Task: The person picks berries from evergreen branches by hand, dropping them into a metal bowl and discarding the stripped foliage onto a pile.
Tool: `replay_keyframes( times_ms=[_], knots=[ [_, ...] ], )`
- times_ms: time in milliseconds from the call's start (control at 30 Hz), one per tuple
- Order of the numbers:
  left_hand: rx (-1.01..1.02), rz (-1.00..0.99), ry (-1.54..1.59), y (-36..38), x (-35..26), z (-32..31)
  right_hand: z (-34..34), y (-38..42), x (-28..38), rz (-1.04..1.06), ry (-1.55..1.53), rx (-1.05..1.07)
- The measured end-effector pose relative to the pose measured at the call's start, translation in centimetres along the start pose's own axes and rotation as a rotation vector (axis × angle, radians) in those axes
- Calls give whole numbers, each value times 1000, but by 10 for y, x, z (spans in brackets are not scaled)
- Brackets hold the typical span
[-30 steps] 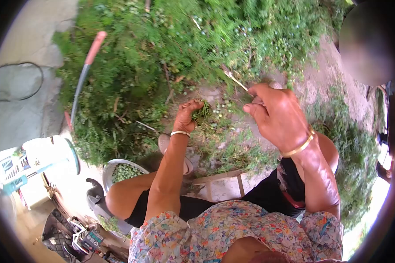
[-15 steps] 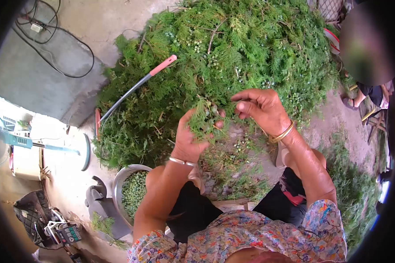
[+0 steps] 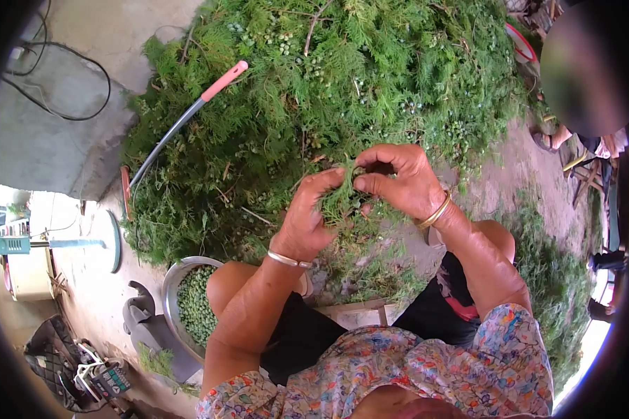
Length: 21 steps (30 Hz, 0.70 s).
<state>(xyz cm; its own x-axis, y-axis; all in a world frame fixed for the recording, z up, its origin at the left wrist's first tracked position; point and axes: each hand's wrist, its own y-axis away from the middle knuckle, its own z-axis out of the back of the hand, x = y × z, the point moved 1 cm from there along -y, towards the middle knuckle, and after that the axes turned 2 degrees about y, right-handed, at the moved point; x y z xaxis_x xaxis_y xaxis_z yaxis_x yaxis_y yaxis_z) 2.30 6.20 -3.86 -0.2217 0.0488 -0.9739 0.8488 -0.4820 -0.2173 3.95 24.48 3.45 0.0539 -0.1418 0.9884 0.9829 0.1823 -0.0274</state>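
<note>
A green conifer sprig [image 3: 339, 197] is between my two hands, in front of my knees. My left hand [image 3: 309, 216] wraps round it, fingers curled. At its upper right, the thumb and forefinger of my right hand [image 3: 397, 183] pinch in at the sprig's edge; what lies between those fingertips is too small to make out. Beyond both hands rises a big heap of cut conifer branches [image 3: 398, 77] with pale round cones among the leaves. Left of my knee stands a metal basin [image 3: 172, 279] holding many small green cones [image 3: 197, 305].
A pole with a pink grip [image 3: 223, 81] leans on the heap's left side. A fan [image 3: 49, 244] stands at the left, near a concrete block [image 3: 49, 133]. A grey object [image 3: 157, 335] lies beside the basin. More branches [image 3: 545, 279] lie at the right, with another person's foot [image 3: 548, 141] farther off.
My right hand has come in to the left and now meets the sprig in my left hand. The whole view has shifted, so the surroundings sit farther left.
</note>
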Motion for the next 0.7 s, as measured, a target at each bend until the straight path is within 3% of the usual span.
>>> replay_keyframes(
  times_ms=[67,100,167,200,267,433,500,533,567,633,700],
  knots=[
    [46,-212,-159,-4,-24,-5,3,1,3,-74,-139,3],
    [47,-210,-158,-7,-33,-6,5,-1,2,-76,-140,1],
    [137,280,634,-12,-42,-10,9,-2,0,-60,-194,-2],
    [138,279,634,-13,-41,-10,8,-1,1,-55,-161,-44],
    [122,338,950,-15,-38,-12,10,-2,-3,-97,-281,-66],
    [133,111,506,-14,-40,-5,20,-2,-2,-276,-686,-169],
    [169,52,367,-15,-38,-3,19,-1,-1,-210,-500,-83],
    [141,107,517,-14,-37,-4,16,1,4,-225,-313,-84],
    [112,162,666,-14,-36,-5,11,1,2,-226,-314,-83],
    [79,198,604,-15,-45,-8,2,0,0,45,47,-37],
    [45,236,543,-15,-45,-8,2,1,1,7,129,-24]
  ],
)
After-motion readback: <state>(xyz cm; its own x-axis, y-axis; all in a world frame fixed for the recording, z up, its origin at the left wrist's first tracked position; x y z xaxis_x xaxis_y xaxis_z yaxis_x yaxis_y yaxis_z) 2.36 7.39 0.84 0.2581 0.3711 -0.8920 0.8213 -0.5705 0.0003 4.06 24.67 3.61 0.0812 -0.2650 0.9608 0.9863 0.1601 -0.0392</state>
